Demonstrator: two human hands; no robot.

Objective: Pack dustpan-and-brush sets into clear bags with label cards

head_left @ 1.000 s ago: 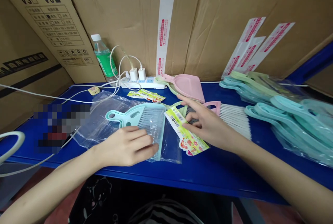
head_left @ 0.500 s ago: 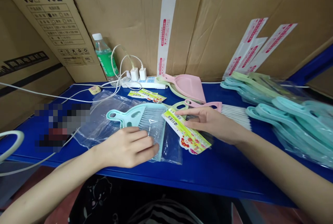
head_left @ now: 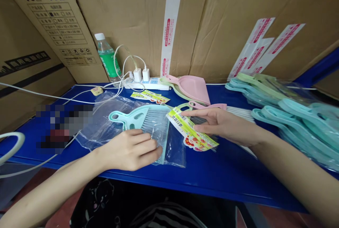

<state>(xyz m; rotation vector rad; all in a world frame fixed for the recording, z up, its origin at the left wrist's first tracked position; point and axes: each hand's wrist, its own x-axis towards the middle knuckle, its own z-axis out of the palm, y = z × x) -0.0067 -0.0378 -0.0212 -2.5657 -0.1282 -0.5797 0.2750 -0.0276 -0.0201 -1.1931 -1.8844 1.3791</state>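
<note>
A light-blue dustpan (head_left: 127, 115) with a matching brush (head_left: 155, 118) lies flat, with a clear plastic bag (head_left: 176, 155) around its right part. Curled over the bag near the dustpan's front edge is my left hand (head_left: 135, 150), closed on the plastic; its fingertips are partly hidden. My right hand (head_left: 225, 124) holds a yellow-green printed header card (head_left: 194, 131) with red flower shapes, index finger stretched along its upper end. Behind that hand lie a pink brush (head_left: 206, 105) and a green brush (head_left: 184, 107), both partly covered.
A pink dustpan (head_left: 193, 87) rests on a green one at the back. More cards (head_left: 149, 96) lie beside a power strip (head_left: 156, 84) with white chargers. A bottle (head_left: 107, 58) stands left. Bagged blue sets (head_left: 299, 125) pile up right. Cables cross the blue table (head_left: 159, 182).
My right hand has moved slightly right, and the header card has shifted and turned a little with it. My left hand stays in place on the bag.
</note>
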